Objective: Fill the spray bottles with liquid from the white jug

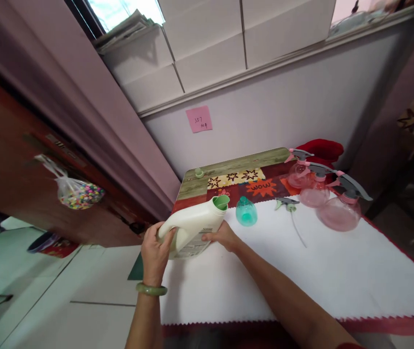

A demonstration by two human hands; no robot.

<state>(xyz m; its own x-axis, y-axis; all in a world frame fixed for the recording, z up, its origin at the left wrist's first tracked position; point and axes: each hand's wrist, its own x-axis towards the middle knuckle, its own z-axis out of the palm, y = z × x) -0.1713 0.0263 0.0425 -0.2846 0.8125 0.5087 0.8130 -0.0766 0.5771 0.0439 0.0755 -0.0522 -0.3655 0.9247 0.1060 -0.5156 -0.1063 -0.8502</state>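
By the left part of the white cloth, the cream jug tilts, its long axis rising rightward. The left hand curls closed round its handle, forearm upright; the right hand, forearm slanting in from lower right, clasps its side below the neck (thumb on the label, other fingers mostly hidden). Nearer the right hand, untouched, the green bottle stands just right of the jug's green spout.

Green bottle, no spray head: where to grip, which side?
Green bottle: likely wrap the broad, rounded body below its narrow neck. Come from the right, where a gap separates it from the loose spray head; the tilted jug crowds its left.
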